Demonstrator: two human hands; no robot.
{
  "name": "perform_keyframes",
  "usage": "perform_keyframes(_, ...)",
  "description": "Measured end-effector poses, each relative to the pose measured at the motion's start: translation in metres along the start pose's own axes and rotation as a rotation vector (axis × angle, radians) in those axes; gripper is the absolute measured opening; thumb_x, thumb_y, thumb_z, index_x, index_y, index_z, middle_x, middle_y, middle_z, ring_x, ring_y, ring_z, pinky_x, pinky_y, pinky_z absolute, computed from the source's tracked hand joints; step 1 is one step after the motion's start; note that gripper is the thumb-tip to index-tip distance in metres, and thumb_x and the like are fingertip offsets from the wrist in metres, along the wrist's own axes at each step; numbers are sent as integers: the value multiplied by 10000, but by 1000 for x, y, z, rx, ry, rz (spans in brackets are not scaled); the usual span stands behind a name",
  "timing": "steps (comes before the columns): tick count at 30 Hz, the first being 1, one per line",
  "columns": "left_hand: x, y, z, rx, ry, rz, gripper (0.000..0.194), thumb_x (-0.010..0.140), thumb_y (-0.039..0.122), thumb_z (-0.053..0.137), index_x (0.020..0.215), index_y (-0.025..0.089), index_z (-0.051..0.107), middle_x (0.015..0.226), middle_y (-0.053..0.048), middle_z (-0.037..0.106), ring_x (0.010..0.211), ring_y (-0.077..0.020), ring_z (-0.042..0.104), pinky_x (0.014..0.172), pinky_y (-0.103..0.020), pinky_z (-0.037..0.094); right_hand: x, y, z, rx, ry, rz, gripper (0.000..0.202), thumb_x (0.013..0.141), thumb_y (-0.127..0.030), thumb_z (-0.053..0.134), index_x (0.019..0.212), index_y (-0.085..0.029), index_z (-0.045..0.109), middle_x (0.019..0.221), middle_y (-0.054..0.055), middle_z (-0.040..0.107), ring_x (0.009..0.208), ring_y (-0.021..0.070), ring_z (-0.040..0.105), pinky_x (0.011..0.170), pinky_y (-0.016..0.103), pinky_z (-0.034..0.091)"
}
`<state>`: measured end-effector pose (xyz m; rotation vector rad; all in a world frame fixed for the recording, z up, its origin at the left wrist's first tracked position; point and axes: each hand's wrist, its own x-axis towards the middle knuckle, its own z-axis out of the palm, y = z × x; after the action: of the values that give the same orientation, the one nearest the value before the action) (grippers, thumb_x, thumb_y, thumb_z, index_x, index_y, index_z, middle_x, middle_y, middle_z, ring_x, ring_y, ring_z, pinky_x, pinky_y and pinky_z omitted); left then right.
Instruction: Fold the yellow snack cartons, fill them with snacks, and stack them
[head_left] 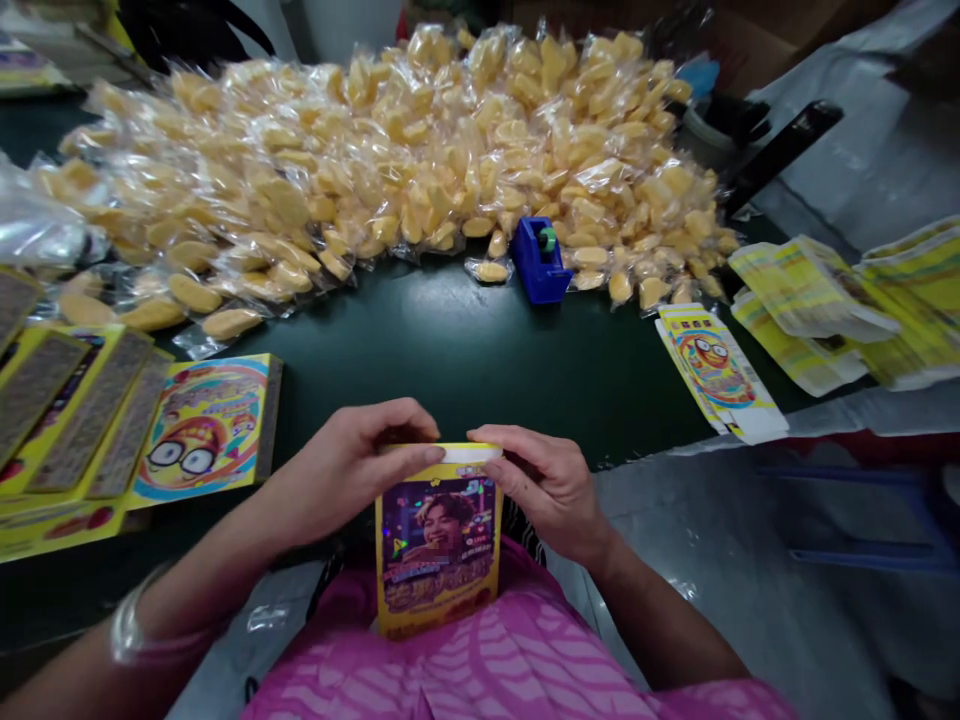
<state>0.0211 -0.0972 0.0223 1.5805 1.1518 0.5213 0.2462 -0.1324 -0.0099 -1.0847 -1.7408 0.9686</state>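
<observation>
A yellow printed cardboard box stands upright against my lap, its front showing a purple picture panel. A white flap shows along its top end. My left hand pinches the left part of that top edge between thumb and fingers. At the right corner, my right hand grips the same edge, thumb in front and fingers behind. Both sets of fingertips are partly hidden behind the box. What is inside the box cannot be seen.
A large heap of yellow pieces in clear bags covers the back of the dark green table. A blue tape dispenser stands before it. Formed boxes lie left; flat cartons and stacked cartons lie right.
</observation>
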Motion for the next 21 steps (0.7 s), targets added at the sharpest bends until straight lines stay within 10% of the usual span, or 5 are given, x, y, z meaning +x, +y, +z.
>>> perform_keyframes(4,23,10,-12,-70,-235,-34,233,825,406,645,751,193,704,648,19,640,575,-112,549,511,-185,432,7,-5,-2,17,-50,27,194,909,-281,649,1075,-210,719,1000,48,766,879,166,726,805,269,581)
perform_keyframes(15,5,12,1,419,13,286,318,927,289,476,663,185,618,572,34,531,511,-88,444,488,-202,315,4,4,5,350,-64,232,556,836,-301,735,1349,-300,520,1173,47,719,988,186,737,936,370,598)
perform_keyframes(21,-10,11,5,634,-43,330,300,938,233,379,785,196,635,685,-18,625,528,-137,551,505,-243,391,5,5,9,339,-56,186,470,858,-315,718,1302,-295,567,1173,43,721,999,181,730,900,329,602)
